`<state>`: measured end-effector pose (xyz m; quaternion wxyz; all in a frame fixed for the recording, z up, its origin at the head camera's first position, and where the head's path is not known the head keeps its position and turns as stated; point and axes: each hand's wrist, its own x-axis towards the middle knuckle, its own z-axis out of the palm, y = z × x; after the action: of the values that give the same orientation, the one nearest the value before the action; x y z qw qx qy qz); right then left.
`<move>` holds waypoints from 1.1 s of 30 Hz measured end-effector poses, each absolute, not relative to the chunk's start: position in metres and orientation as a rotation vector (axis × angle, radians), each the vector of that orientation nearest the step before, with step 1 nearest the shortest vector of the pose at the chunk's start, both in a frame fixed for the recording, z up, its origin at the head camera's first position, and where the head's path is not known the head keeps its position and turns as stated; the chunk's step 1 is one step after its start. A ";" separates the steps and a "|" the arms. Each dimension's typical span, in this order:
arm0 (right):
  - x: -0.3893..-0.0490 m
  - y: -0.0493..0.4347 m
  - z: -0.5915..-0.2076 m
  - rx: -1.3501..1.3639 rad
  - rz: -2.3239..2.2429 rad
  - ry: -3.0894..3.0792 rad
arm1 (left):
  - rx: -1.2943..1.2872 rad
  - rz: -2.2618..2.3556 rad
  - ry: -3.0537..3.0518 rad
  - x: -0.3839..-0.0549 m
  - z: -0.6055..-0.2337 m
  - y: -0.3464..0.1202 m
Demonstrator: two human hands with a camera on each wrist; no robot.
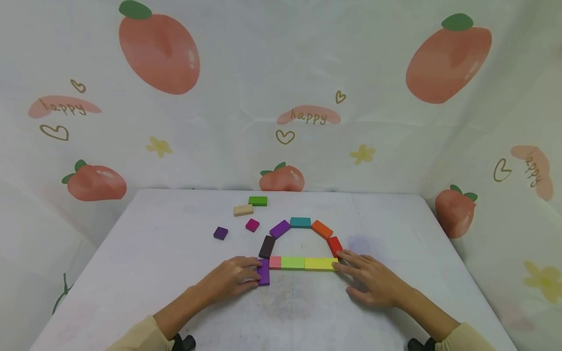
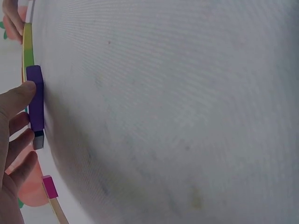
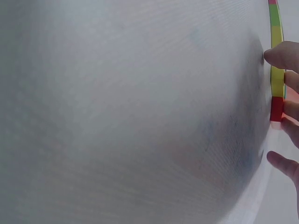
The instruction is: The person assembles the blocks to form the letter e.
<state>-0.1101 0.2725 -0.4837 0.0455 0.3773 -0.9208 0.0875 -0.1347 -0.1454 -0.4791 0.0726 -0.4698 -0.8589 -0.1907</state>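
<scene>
My left hand (image 1: 239,275) is at the left side of a purple block (image 1: 264,273), fingertips over its left edge. In the left wrist view the thumb (image 2: 23,93) overlaps that block's long side. My right hand (image 1: 373,280) has its fingers spread. One fingertip is at the red block (image 1: 335,246), another at the right end of the yellow block (image 1: 320,264); the thumb stands apart. Between the hands lies a straight row with a pink block (image 1: 275,263) and a light green block (image 1: 292,263). Above it, black (image 1: 267,247), purple (image 1: 280,228), teal (image 1: 300,223) and orange (image 1: 322,229) blocks form an arch.
Left of the arch lie a dark purple block (image 1: 221,233) and a magenta block (image 1: 252,224). Farther back, a beige block (image 1: 243,210) touches a green block (image 1: 258,201). A white cloth-covered table (image 1: 153,253) ends at a fruit-printed curtain (image 1: 232,97).
</scene>
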 end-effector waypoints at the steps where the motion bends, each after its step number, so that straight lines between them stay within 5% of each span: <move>1: -0.110 0.273 -0.484 1.153 0.267 -2.812 | -1.413 -0.576 -2.578 -0.135 -0.479 -0.145; 33: -0.109 0.272 -0.481 1.144 0.273 -2.825 | -1.395 -0.546 -2.572 -0.135 -0.479 -0.144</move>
<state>-0.1093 0.2718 -0.4812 0.0407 0.3735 -0.9224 0.0892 -0.1350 -0.1444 -0.4787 0.0823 -0.4671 -0.8612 -0.1828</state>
